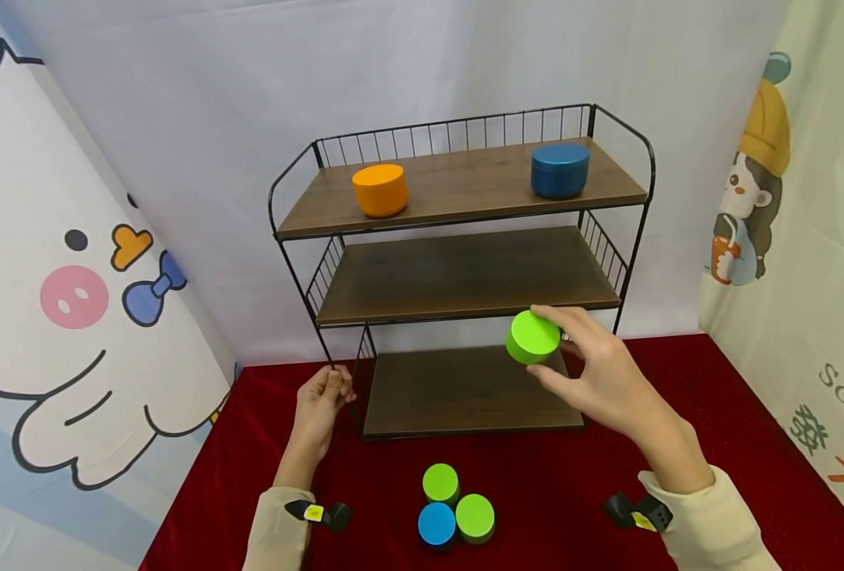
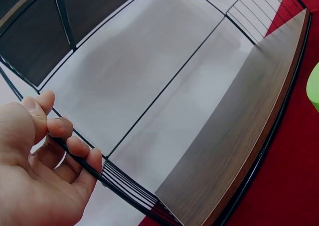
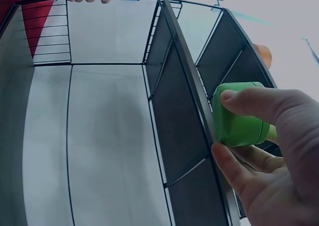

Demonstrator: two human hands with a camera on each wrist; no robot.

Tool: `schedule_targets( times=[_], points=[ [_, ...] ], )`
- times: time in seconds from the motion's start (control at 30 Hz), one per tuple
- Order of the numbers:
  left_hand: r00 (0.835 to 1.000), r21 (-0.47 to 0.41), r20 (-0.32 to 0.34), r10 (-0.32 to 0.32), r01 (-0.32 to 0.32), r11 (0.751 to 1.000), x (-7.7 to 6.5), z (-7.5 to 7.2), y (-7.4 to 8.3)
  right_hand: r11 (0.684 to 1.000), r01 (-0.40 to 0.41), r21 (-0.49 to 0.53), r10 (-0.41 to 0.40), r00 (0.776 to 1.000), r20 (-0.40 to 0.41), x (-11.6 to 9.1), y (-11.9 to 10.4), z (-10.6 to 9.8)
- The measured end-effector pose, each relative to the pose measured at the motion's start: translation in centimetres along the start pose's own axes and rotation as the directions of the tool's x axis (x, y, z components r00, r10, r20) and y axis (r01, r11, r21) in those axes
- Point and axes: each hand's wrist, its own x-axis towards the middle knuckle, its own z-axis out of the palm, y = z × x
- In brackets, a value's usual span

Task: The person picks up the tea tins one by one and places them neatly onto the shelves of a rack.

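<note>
A small round green tin [image 1: 532,337] is pinched between the thumb and fingers of my right hand [image 1: 604,373], in front of the rack's middle shelf at its right end. The right wrist view has the same green tin [image 3: 239,113] close to the shelf edge. My left hand [image 1: 322,400] grips the black metal side post of the rack at the lower left, and in the left wrist view the fingers of this hand [image 2: 50,161] curl round the thin bar. On the top shelf [image 1: 465,178] stand an orange tin [image 1: 381,191] at left and a dark blue tin [image 1: 560,170] at right.
Two green tins, one behind [image 1: 440,484] and one at right [image 1: 475,518], stand with a blue tin [image 1: 437,524] on the red cloth [image 1: 550,500] before the rack. Below the middle shelf [image 1: 465,274] is a bottom shelf [image 1: 458,392]. Printed curtains hang on both sides.
</note>
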Motion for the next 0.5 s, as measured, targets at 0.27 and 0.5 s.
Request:
schedule_targets(
  times=[0.27, 0.5],
  points=[
    [1.000, -0.004, 0.002, 0.009, -0.009, 1.000, 0.0, 0.0, 0.0, 1.000, 0.006, -0.007, -0.007, 1.000, -0.021, 1.1, -0.2, -1.1],
    [1.000, -0.007, -0.006, -0.003, 0.003, 1.000, -0.1, 0.1, 0.1, 1.000, 0.014, -0.005, -0.014, 0.999, -0.047, 1.8, 0.2, -1.9]
  ],
)
